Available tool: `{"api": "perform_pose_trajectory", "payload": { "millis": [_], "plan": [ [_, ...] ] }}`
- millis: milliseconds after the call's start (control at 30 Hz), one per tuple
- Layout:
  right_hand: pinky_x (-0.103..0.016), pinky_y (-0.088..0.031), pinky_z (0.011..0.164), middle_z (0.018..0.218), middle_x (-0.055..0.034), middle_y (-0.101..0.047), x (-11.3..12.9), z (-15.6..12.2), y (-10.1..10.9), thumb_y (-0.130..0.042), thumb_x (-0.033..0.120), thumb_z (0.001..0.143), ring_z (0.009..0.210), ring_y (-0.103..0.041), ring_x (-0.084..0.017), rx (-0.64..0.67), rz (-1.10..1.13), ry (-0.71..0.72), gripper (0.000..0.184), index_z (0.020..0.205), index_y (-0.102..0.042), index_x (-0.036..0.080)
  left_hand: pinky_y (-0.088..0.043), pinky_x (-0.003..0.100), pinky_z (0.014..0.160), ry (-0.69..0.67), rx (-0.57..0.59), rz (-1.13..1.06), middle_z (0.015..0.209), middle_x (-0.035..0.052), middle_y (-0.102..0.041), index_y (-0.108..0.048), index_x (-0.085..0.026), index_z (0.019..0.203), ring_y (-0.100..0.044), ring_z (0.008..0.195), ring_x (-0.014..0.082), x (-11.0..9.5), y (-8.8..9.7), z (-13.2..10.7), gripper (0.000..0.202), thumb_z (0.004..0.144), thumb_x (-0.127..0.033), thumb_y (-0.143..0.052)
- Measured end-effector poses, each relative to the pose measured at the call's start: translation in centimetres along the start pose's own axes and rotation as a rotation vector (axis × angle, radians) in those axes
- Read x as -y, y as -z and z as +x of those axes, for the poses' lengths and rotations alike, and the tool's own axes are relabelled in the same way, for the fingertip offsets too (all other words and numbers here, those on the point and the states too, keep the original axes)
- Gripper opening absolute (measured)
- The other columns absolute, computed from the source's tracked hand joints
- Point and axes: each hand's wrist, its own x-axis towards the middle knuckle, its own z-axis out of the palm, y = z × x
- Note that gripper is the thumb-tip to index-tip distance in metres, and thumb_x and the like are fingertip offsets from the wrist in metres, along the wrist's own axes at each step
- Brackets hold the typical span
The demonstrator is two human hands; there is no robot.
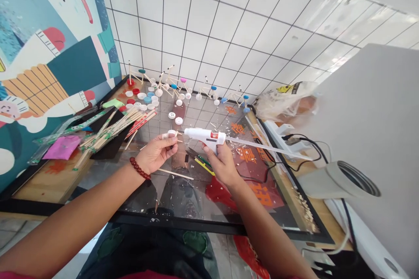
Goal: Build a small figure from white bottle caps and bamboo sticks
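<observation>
My right hand (223, 165) is wrapped round the handle of a white hot glue gun (200, 134), whose nozzle points left. A long clear glue stick (262, 144) sticks out of its back end. Just off the nozzle, my left hand (157, 152) pinches small pieces of pale wooden stick (179, 133) with a white bottle cap (171, 132); how these join is hard to make out. On the glass tabletop below lies a loose wooden stick (176, 174). A yellow-handled cutter (204, 166) rests under the glue gun.
Stick-and-cap models (203, 91) stand in a row along the back edge. Loose bottle caps (142, 96) and bundled wooden sticks (111, 128) lie at the left. At the right are a power strip (284, 135) with cables, a plastic bag (288, 104) and a grey cylinder (337, 181).
</observation>
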Motion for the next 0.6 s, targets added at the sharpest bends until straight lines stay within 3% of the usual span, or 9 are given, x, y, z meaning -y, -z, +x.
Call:
{"api": "perform_pose_trajectory", "payload": {
  "millis": [200, 400, 500, 600],
  "plan": [
    [-0.040, -0.050, 0.093, 0.114, -0.0105, -0.069, -0.3, 0.0, -0.1, -0.052, 0.032, 0.094, 0.101, -0.064, -0.024, -0.048, -0.023, -0.028, 0.034, 0.125, -0.057, 0.019, -0.058, 0.014, 0.053, -0.026, -0.024, -0.001, 0.064, -0.0003, -0.065, -0.066, -0.010, 0.073, -0.064, 0.054, 0.0073, 0.1, 0.1, 0.0, 0.018, 0.072, 0.007, -0.070],
    [-0.042, -0.049, 0.093, 0.115, -0.0106, -0.069, -0.4, -0.5, -0.5, -0.054, 0.036, 0.092, 0.103, -0.063, -0.026, 0.030, -0.040, -0.016, 0.034, 0.122, -0.059, 0.021, -0.057, 0.014, 0.052, -0.024, -0.040, -0.002, 0.063, 0.0004, -0.065, -0.066, -0.009, 0.073, -0.063, 0.052, 0.0072, 0.2, 0.2, 0.1, 0.016, 0.074, 0.007, -0.067],
    [-0.043, -0.049, 0.091, 0.112, -0.0118, -0.069, -1.0, 0.1, -0.1, -0.054, 0.037, 0.090, 0.101, -0.064, -0.027, -0.038, -0.104, -0.064, 0.037, 0.123, -0.059, 0.020, -0.056, 0.014, 0.051, -0.024, -0.058, -0.016, 0.064, 0.0004, -0.066, -0.066, -0.009, 0.072, -0.063, 0.052, 0.0071, 0.2, 0.2, 0.1, 0.017, 0.075, 0.008, -0.065],
    [-0.043, -0.049, 0.090, 0.111, -0.0122, -0.069, -2.5, 2.6, 1.2, -0.054, 0.039, 0.088, 0.098, -0.064, -0.027, -0.140, -0.108, -0.143, 0.040, 0.121, -0.059, 0.018, -0.057, 0.015, 0.053, -0.024, -0.065, -0.043, 0.065, 0.0002, -0.066, -0.066, -0.009, 0.073, -0.064, 0.054, 0.0071, 0.1, 0.2, 0.1, 0.016, 0.077, 0.007, -0.063]
  ]
}}
